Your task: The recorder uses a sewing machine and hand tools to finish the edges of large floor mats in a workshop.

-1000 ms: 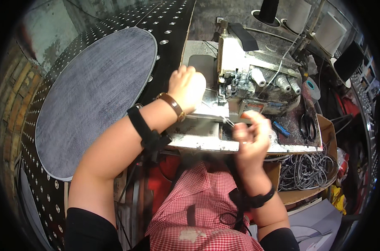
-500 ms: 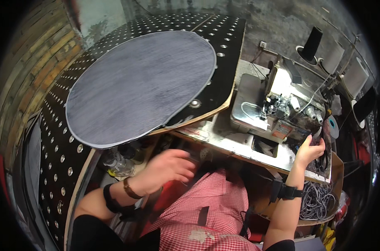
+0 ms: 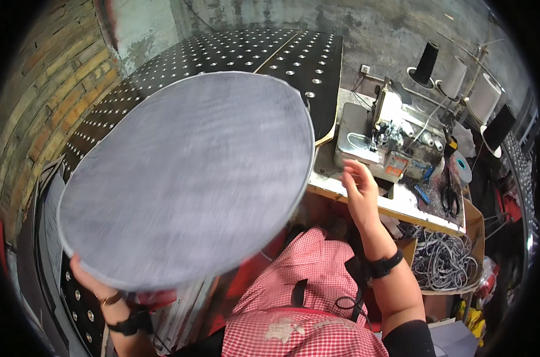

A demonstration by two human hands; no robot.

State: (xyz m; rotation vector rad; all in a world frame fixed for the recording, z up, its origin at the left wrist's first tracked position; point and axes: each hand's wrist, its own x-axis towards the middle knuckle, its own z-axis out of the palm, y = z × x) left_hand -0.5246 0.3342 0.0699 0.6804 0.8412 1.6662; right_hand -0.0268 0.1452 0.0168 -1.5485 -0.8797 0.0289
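Observation:
A large grey oval mat point(image 3: 186, 178) with a pale edge is tilted up off the table at the left. My left hand point(image 3: 90, 278) grips its near left rim, with the fingers partly hidden behind the mat. My right hand point(image 3: 361, 187) is raised with fingers apart and nothing in it, in front of an overlock sewing machine point(image 3: 395, 134). Between that hand and the mat's right edge there is a gap. On the machine table point(image 3: 395, 208) lie black-handled scissors point(image 3: 450, 199) and a small blue tool point(image 3: 421, 194).
The black table point(image 3: 317, 65) with metal studs extends behind the mat. Thread cones point(image 3: 484, 98) stand on a rack behind the machine. Under the machine table's right end, a cardboard box point(image 3: 475, 238) holds grey edging strips point(image 3: 442, 259). A brick wall point(image 3: 55, 89) rises at the left.
My left hand has moved down and left and taken hold of the mat, which has lifted and shifted nearer. My right hand has moved left, away from the scissors' end of the machine table.

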